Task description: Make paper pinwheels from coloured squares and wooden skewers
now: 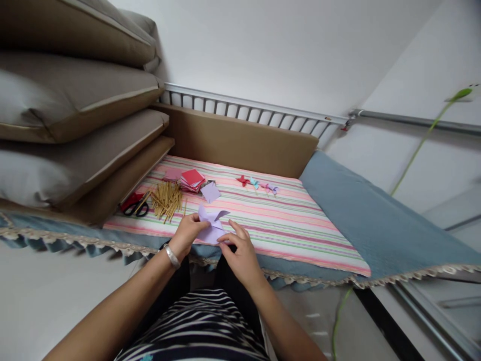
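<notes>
Both forearms come in from the bottom edge and meet at the near edge of the striped cloth [293, 225]. The left hand [188, 231], with a bracelet [172, 256] on its wrist, pinches the left side of a lilac paper [211, 225] with the fingers bent. The right hand [242, 253] holds the lower right side of the same paper, the thumb and first fingers closed on its edge. The paper is partly folded, with flaps standing up, and it sits between the two hands, just above the cloth; I cannot tell if it touches the cloth. No container is seen here; the things lie loose. Beyond the left hand there is a heap of sticks [168, 199], and left of it the scissors [135, 206]. Behind the sticks lies a stack of red papers [193, 179], with one more lilac sheet [210, 192] beside it. Far beyond the right hand a row of small pinwheels [257, 184] lies, too small to see well. The lower part of the lilac paper is hidden by the fingers. Cushions [75, 100] are piled on the left and cut off by the frame.
</notes>
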{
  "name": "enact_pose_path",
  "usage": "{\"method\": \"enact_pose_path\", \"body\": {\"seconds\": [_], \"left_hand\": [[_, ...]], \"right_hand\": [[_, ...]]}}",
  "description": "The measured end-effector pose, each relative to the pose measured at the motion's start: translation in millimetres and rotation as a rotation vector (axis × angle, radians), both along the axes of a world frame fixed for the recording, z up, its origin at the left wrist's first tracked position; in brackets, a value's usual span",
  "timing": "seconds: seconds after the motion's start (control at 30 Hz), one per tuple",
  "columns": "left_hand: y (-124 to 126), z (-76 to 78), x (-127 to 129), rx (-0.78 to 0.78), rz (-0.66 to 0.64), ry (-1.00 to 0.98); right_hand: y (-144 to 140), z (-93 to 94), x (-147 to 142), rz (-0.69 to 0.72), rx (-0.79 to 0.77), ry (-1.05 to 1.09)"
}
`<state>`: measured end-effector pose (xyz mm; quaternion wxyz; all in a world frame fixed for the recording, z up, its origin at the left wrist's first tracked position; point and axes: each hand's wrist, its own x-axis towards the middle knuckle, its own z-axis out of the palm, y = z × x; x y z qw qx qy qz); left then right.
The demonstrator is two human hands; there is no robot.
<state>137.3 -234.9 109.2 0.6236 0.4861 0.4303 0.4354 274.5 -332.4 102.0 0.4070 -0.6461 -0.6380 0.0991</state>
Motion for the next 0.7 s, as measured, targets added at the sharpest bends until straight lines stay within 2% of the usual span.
{"method": "enact_pose_path", "body": {"seconds": [0.1, 0.2, 0.37, 0.6, 0.7], "left_hand": [[0, 0.7, -3, -0.016, -0.009, -0.026], [1, 0.7, -6, -0.026, 0.005, -0.036], [3, 0.3, -7, -0.063, 0.005, -0.062], [1, 0.9, 1, -0.115, -0.019, -0.093], [-1, 1.5, 2, -0.109, -0.026, -0.080]], "right_hand": [[0, 3.4, 0, -0.005, -0.073, 0.025], [3, 5.6, 1, 0.005, -0.084, 0.061], [5, 4.1, 2, 0.018, 0.014, 0.083], [2, -1.7, 4, 0.059, 0.235, -0.113], [2, 0.8, 6, 0.096, 0.241, -0.115]]}}
